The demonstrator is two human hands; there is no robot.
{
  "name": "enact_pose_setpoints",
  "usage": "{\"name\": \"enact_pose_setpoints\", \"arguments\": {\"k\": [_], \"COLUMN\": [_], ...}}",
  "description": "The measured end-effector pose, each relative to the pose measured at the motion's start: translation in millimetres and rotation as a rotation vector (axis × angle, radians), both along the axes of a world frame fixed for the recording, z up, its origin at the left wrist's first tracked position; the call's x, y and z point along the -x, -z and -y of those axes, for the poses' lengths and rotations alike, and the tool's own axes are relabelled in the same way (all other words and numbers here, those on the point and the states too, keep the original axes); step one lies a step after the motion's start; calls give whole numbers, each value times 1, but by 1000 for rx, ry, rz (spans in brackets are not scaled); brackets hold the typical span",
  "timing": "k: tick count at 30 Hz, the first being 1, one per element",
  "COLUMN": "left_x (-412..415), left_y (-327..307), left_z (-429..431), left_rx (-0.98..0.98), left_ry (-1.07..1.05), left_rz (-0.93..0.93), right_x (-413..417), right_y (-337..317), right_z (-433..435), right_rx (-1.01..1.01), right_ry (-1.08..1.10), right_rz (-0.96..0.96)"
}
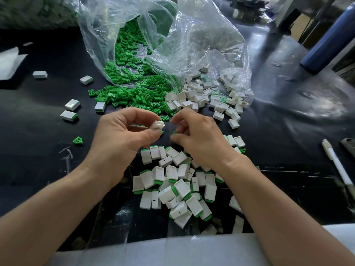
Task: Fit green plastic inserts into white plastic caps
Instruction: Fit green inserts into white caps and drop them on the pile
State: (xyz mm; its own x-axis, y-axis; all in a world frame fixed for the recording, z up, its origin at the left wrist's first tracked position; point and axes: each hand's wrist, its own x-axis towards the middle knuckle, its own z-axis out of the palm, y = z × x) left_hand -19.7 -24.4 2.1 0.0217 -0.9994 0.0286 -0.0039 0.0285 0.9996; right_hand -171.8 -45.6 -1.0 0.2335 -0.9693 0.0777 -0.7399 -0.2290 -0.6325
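My left hand (123, 135) held a white cap (158, 125) above the black surface (48, 58), thumb and forefinger clamped on its sides, open end turned towards my right hand (199, 139). The right fingers (179, 120) were curled and drawn together just beside the cap. A sliver of green showed under them, but I could not tell what they gripped.

Behind my hands lay a clear bag (107, 35) spilling green inserts (134, 96) onto the surface. A second bag (211, 47), to its right, spilled empty caps (211, 101). The two heaps met just past my fingertips.

Nearer to me, under and between my wrists, sat a pile of fitted caps (176, 187), white with green edges showing. A few more fitted pieces (69, 115) lay scattered well off to the left, and one loose insert (78, 140) sat by itself near my left hand.

On the far right a white pen (336, 164) lay on the surface, and a blue bottle (330, 39) stood tilted beyond it.
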Motion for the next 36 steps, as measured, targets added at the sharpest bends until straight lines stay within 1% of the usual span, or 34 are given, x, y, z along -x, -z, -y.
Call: {"name": "enact_pose_setpoints", "arguments": {"k": [3, 6, 16, 20, 22, 36], "left_x": [1, 2, 2, 4, 4, 3], "left_y": [-1, -2, -4, -4, -5, -5], "left_z": [-1, -1, -3, -3, -3, -4], "left_rx": [-2, -15, -35, -43, -44, -29], "left_ry": [4, 1, 35, 39, 44, 59], "left_rz": [-1, -19, -25, -6, 9, 33], "right_x": [3, 6, 6, 4, 3, 2], "right_y": [-2, -4, -14, -16, -15, -14], "right_z": [1, 0, -6, -8, -8, -10], "right_rx": [-21, -28, 9, -38, -42, -29], "right_ry": [43, 40, 23, -5, -21, -90], "right_rz": [223, 362, 539, 612, 614, 422]}}
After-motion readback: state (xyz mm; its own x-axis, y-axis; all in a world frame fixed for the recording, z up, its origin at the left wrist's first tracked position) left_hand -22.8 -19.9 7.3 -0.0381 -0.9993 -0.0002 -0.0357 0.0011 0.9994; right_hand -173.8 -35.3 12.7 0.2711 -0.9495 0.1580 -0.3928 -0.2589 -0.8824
